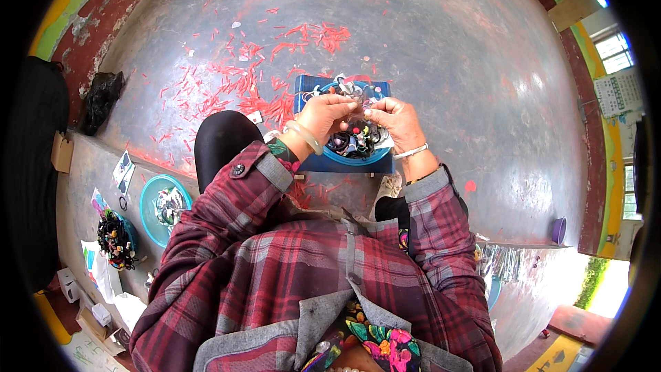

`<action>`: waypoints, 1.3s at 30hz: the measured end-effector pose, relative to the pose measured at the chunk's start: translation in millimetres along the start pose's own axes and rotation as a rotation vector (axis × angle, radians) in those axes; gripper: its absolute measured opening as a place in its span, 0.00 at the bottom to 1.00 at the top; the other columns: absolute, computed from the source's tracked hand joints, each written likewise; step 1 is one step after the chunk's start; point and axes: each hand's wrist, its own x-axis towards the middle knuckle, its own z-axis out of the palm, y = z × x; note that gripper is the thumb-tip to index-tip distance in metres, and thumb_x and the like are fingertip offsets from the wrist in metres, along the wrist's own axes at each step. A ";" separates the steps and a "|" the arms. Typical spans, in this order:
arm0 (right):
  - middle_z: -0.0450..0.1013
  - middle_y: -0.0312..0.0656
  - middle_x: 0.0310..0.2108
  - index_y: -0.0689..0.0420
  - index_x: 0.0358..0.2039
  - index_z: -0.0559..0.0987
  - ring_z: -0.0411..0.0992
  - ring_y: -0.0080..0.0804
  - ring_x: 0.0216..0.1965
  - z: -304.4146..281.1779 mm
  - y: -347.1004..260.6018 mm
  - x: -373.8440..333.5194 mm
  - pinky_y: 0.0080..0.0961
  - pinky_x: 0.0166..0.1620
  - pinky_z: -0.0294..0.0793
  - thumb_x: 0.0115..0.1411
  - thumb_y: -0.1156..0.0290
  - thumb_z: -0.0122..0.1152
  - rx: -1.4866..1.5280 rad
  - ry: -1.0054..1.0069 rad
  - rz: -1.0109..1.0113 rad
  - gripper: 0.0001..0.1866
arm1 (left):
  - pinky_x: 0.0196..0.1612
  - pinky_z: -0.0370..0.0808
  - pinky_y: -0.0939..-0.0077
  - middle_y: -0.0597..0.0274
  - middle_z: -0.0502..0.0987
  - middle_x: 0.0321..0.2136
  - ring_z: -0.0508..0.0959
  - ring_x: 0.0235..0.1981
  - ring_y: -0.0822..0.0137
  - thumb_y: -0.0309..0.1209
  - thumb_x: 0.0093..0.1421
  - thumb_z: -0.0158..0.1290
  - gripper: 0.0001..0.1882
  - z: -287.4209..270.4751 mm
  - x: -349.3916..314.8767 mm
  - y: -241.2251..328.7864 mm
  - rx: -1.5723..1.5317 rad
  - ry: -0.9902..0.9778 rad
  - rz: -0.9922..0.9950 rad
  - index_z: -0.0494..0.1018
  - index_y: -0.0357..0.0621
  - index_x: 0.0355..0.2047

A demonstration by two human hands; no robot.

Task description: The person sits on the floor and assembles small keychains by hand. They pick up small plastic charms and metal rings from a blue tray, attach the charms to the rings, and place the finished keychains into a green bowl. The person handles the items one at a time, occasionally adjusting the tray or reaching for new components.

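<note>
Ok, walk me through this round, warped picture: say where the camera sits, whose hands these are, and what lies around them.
The camera sits on a person's head and looks down, and its wide lens bends everything into a circle. The plaid sleeves rising from the bottom are that person's own arms. The left hand and right hand meet over a blue bowl of small dark pieces, which rests on a blue box. The fingers pinch something tiny; what it is cannot be told. Red scraps litter the grey floor. To the person's left a ledge holds a teal plate and a dish of dark pieces.
</note>
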 end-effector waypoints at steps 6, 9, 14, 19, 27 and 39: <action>0.71 0.30 0.22 0.60 0.24 0.77 0.66 0.15 0.24 3.9 0.4 0.3 0.13 0.29 0.64 0.48 0.73 0.64 0.017 -0.015 -0.042 0.05 | 0.36 0.77 0.80 0.56 0.76 0.34 0.77 0.33 0.68 0.24 0.58 0.48 0.07 -1.4 -0.1 -0.9 -0.162 -0.037 0.020 0.72 0.34 0.34; 0.72 0.30 0.22 0.61 0.24 0.77 0.66 0.15 0.25 5.0 1.0 -0.1 0.13 0.30 0.65 0.48 0.73 0.64 0.063 -0.017 -0.020 0.06 | 0.38 0.78 0.77 0.55 0.76 0.34 0.78 0.35 0.65 0.24 0.58 0.48 0.06 -1.1 0.3 -1.5 -0.160 -0.020 0.043 0.72 0.33 0.34; 0.73 0.31 0.23 0.61 0.26 0.78 0.67 0.16 0.25 5.5 2.1 -0.8 0.14 0.30 0.65 0.49 0.71 0.63 0.060 -0.005 0.006 0.07 | 0.39 0.78 0.75 0.53 0.76 0.34 0.78 0.34 0.64 0.23 0.58 0.48 0.06 -0.1 0.0 -0.9 -0.082 0.022 0.084 0.72 0.33 0.34; 0.73 0.32 0.23 0.62 0.27 0.79 0.68 0.16 0.25 7.2 -0.1 -2.8 0.14 0.31 0.66 0.49 0.71 0.63 0.020 0.023 -0.031 0.07 | 0.39 0.77 0.75 0.53 0.76 0.33 0.78 0.34 0.65 0.23 0.57 0.49 0.06 -0.7 -0.5 1.0 -0.080 0.020 0.092 0.72 0.32 0.33; 0.74 0.34 0.26 0.62 0.28 0.77 0.70 0.18 0.27 8.0 -4.5 -2.4 0.17 0.30 0.68 0.47 0.74 0.64 -0.003 0.069 -0.093 0.08 | 0.39 0.77 0.75 0.53 0.76 0.33 0.78 0.34 0.64 0.22 0.56 0.50 0.05 1.3 -1.2 1.7 -0.069 0.019 0.104 0.72 0.33 0.31; 0.74 0.41 0.34 0.55 0.42 0.71 0.73 0.29 0.23 41.6 -37.6 -29.2 0.26 0.27 0.72 0.47 0.73 0.59 -0.779 0.303 -0.633 0.18 | 0.34 0.74 0.82 0.59 0.77 0.28 0.76 0.29 0.73 0.23 0.54 0.53 0.07 -4.5 6.7 -14.4 0.192 0.103 0.241 0.74 0.31 0.32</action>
